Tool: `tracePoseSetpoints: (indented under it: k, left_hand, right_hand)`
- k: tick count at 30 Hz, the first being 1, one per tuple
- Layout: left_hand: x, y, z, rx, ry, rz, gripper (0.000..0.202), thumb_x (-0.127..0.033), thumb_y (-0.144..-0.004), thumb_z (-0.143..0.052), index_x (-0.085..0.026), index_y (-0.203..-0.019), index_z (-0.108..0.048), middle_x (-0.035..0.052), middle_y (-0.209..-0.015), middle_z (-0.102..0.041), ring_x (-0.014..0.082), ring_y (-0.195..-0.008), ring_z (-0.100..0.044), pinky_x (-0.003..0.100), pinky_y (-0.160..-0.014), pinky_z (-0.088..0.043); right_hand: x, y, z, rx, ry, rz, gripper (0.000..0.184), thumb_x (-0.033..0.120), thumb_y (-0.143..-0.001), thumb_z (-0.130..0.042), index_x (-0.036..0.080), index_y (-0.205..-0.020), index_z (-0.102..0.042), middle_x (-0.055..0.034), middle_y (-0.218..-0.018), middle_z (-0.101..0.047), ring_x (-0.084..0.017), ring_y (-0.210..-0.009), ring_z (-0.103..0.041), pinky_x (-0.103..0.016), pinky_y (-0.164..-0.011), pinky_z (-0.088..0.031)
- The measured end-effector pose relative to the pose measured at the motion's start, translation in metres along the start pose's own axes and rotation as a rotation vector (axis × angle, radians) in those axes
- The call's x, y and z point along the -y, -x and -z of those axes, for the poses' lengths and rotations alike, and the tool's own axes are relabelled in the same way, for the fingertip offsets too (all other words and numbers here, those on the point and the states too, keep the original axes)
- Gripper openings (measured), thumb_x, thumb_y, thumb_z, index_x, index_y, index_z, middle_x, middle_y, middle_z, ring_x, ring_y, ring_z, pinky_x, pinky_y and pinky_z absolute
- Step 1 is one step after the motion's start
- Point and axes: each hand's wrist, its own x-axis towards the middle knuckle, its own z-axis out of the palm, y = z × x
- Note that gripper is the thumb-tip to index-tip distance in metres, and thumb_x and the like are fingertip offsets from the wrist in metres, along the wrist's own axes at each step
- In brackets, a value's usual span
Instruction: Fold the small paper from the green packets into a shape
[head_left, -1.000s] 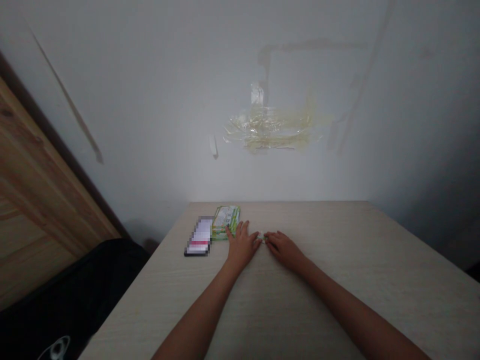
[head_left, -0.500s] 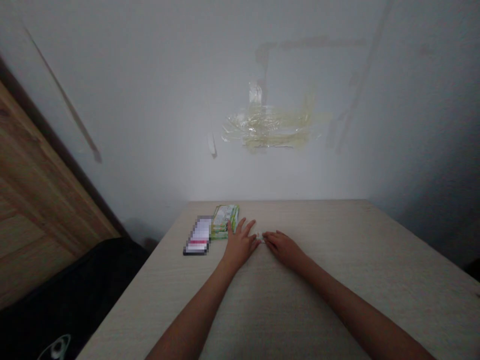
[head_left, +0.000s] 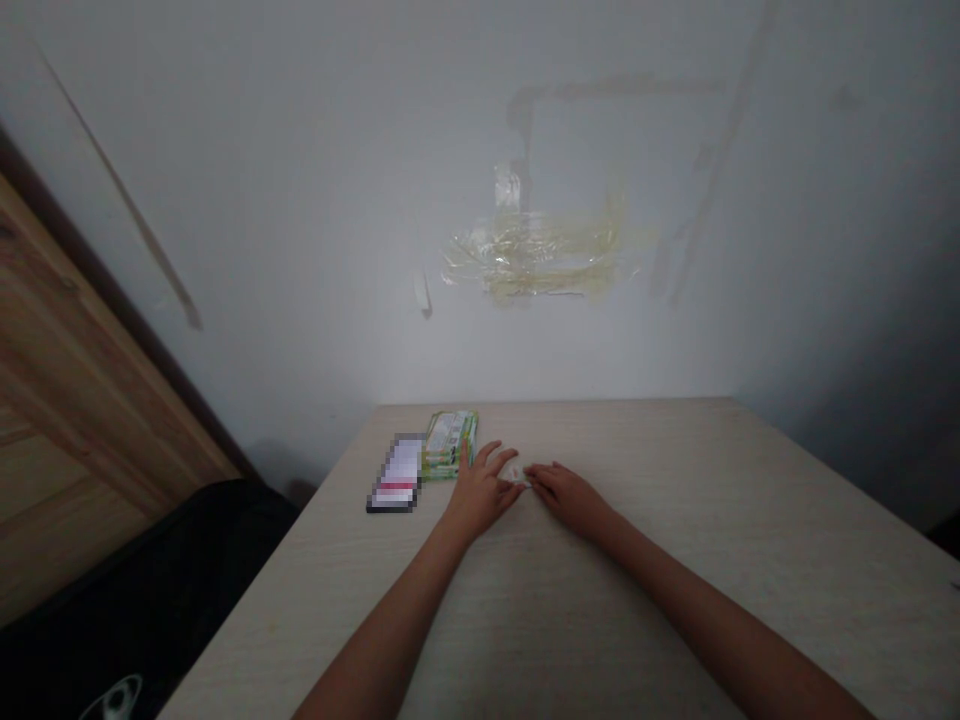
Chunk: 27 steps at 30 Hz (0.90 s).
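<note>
Two bare hands lie on the pale worktop, meeting near its far middle. The left hand rests palm down, its grip spread, with the fingers fanned toward twelve o'clock. Its thumb side touches a small pale piece that lies on the worktop between the two hands. The right hand lies at three o'clock of that piece, fingers drawn close and fingertips at it. Whether its grip pinches the piece or only touches it, I cannot tell; the piece is too small. At eleven o'clock of the left hand, just beside its fingertips, a stack of green packets lies flat. A blurred flat thing lies against the packets at their nine o'clock side. Yellowed tape residue clings to the white wall behind.
</note>
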Motion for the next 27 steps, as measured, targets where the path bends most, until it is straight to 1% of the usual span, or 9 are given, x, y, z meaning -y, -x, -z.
tracePoseSetpoints:
  k: [4,8,12,14,16,20,23,27]
  left_hand:
    - [0.0,0.0,0.001,0.007,0.02,0.003,0.027,-0.044,-0.09,-0.053,-0.034,-0.081,-0.077,-0.0014,-0.133,-0.057,0.0273,-0.133,-0.039,0.065,-0.115,0.0]
    - [0.002,0.001,0.0,0.033,0.057,-0.012,0.028,-0.045,-0.089,-0.052,-0.033,-0.082,-0.077,-0.0001,-0.131,-0.059,0.0265,-0.131,-0.04,0.063,-0.115,0.002]
    - [0.002,0.001,-0.002,0.015,0.069,0.009,0.032,-0.045,-0.09,-0.052,-0.03,-0.073,-0.076,-0.0012,-0.132,-0.058,0.0263,-0.13,-0.04,0.065,-0.115,0.003]
    - [0.002,0.002,-0.004,0.005,0.071,0.025,0.034,-0.044,-0.089,-0.053,-0.028,-0.069,-0.075,-0.0005,-0.131,-0.058,0.0266,-0.129,-0.041,0.066,-0.114,0.003]
    - [0.002,0.002,-0.006,-0.004,0.077,0.05,0.034,-0.044,-0.089,-0.053,-0.027,-0.069,-0.075,0.0004,-0.131,-0.058,0.0263,-0.128,-0.042,0.067,-0.113,0.002]
    - [0.003,0.004,-0.009,-0.031,0.063,0.162,0.031,-0.042,-0.091,-0.05,-0.029,-0.08,-0.076,0.0031,-0.133,-0.056,0.0251,-0.128,-0.043,0.068,-0.112,-0.001]
    - [0.004,0.005,-0.012,-0.01,0.024,0.208,0.023,-0.041,-0.089,-0.053,-0.033,-0.092,-0.075,0.0043,-0.135,-0.053,0.026,-0.129,-0.042,0.069,-0.112,-0.003]
    - [0.004,0.005,-0.016,0.026,-0.016,0.261,0.024,-0.042,-0.088,-0.055,-0.036,-0.102,-0.072,0.0054,-0.137,-0.051,0.0285,-0.131,-0.04,0.069,-0.111,-0.006]
  right_hand:
    - [0.001,0.0,0.001,0.006,-0.016,-0.005,0.034,0.026,-0.097,-0.04,0.023,-0.126,-0.058,-0.008,-0.13,-0.061,-0.021,-0.119,-0.057,-0.046,-0.111,-0.034]
    - [0.003,0.001,0.003,0.004,-0.018,-0.016,0.034,0.027,-0.098,-0.04,0.022,-0.126,-0.058,-0.0082,-0.131,-0.06,-0.021,-0.12,-0.056,-0.047,-0.111,-0.033]
    - [0.001,0.001,0.001,0.004,-0.019,-0.025,0.036,0.028,-0.098,-0.04,0.022,-0.128,-0.057,-0.0079,-0.131,-0.06,-0.02,-0.121,-0.056,-0.046,-0.111,-0.033]
    - [-0.001,0.001,0.0,0.007,-0.02,-0.025,0.036,0.028,-0.097,-0.04,0.022,-0.129,-0.056,-0.0082,-0.131,-0.06,-0.02,-0.121,-0.056,-0.046,-0.112,-0.033]
    - [-0.002,0.0,-0.001,0.007,-0.021,-0.027,0.037,0.029,-0.097,-0.04,0.022,-0.13,-0.056,-0.0085,-0.131,-0.06,-0.021,-0.12,-0.056,-0.046,-0.112,-0.032]
    - [-0.002,0.001,-0.002,-0.015,-0.019,-0.03,0.036,0.029,-0.098,-0.039,0.022,-0.128,-0.058,-0.0079,-0.13,-0.061,-0.02,-0.12,-0.056,-0.046,-0.111,-0.034]
    - [0.0,0.002,0.0,-0.047,-0.028,-0.017,0.033,0.029,-0.097,-0.042,0.023,-0.12,-0.064,-0.0074,-0.127,-0.063,-0.02,-0.118,-0.058,-0.043,-0.108,-0.038]
    - [0.003,0.003,0.004,-0.08,-0.071,0.017,0.028,0.028,-0.095,-0.047,0.023,-0.111,-0.069,-0.0077,-0.12,-0.067,-0.02,-0.113,-0.059,-0.038,-0.102,-0.044]
